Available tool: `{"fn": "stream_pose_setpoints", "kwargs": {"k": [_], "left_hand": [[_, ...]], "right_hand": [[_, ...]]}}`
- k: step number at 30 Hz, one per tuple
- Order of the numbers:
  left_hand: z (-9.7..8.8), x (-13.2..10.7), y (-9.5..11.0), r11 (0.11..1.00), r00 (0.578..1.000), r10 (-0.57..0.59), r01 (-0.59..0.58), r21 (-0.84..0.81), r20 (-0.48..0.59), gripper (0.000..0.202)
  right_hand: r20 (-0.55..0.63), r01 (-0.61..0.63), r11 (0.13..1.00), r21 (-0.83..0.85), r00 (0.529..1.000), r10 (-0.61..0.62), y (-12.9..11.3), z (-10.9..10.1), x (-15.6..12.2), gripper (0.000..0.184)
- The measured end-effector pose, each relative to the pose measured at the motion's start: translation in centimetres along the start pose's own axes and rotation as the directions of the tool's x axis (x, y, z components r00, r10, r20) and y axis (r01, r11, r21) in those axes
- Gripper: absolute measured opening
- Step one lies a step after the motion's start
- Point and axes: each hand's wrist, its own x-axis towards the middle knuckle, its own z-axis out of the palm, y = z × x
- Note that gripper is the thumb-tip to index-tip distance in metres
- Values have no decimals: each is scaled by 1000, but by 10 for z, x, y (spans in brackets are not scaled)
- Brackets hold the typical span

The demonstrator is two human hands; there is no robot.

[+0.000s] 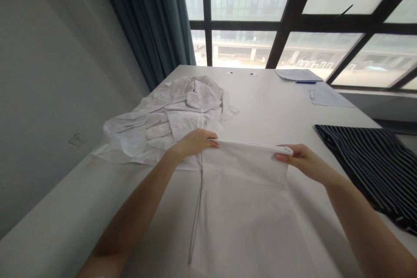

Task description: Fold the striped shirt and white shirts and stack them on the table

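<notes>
Left hand [194, 143] pinching, right hand [305, 160] pinching

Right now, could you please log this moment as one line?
left hand: holds top edge of white cloth | right hand: holds same edge | nearby: crumpled white shirt

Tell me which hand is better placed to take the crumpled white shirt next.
Left, probably: the left hand sits beside the crumpled white shirt, while the right hand lies farther off, nearer the dark striped fabric. Both grip the top edge of the white cloth.
</notes>
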Motion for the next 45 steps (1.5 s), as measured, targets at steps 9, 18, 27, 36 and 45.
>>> {"fn": "stream_pose_setpoints", "kwargs": {"k": [9,18,27,36,45], "left_hand": [[-4,1,-11,993,998,-56,58,-105,16,21],[-8,-1,-18,994,998,-29,35,-102,62,24],[-11,-2,-28,995,995,-55,61,-79,80,20],[-16,-5,-19,995,995,-68,72,-70,67,21],[-18,-5,-19,989,991,-94,104,-107,95,26]], "right_hand": [[98,-82,994,75,992,75,5,0,2,45],[151,-43,999,-32,987,47,8,4,6,42],[111,-63,998,-29,992,66,6,3,3,43],[-213,41,999,-6,976,-41,-5,2,2,45],[-218,45,999,-10,975,-46,-3,2,1,42]]}}
